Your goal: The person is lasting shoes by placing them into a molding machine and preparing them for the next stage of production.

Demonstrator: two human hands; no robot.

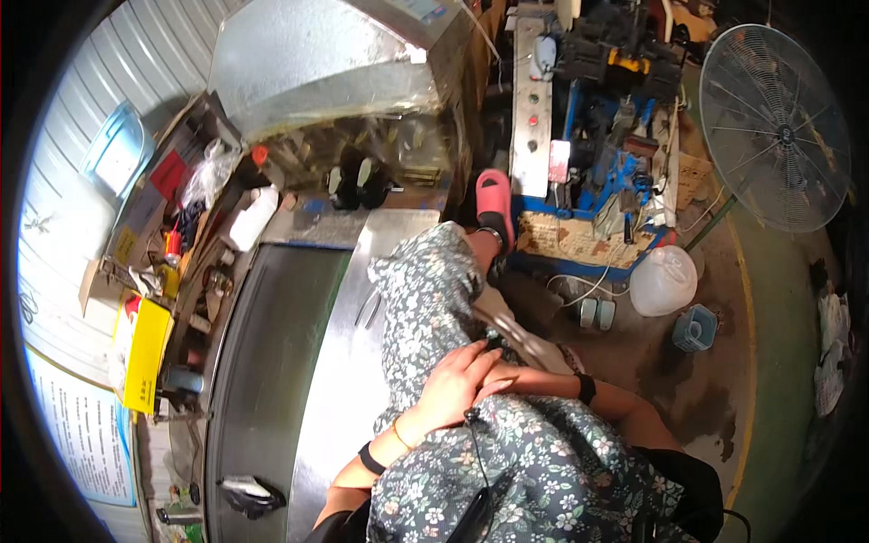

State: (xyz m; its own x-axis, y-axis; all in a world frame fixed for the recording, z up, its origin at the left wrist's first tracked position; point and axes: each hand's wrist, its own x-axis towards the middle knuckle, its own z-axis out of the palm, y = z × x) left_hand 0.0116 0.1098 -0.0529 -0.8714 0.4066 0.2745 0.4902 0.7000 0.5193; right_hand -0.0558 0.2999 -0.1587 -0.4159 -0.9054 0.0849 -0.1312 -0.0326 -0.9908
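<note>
A long, shiny silver metal worktop [330, 407] runs along the person's left side. A dark grey cloth with white and pink flowers [534, 462] spreads over the person's lap, near that worktop. The left hand [453, 385] and the right hand [507, 376] rest on the cloth, so it lies right under each grip. The hands overlap, and I cannot tell if either grip pinches the cloth. A plain black band [587, 389] circles the right arm. A thin yellow bracelet [400, 434] circles the left wrist.
</note>
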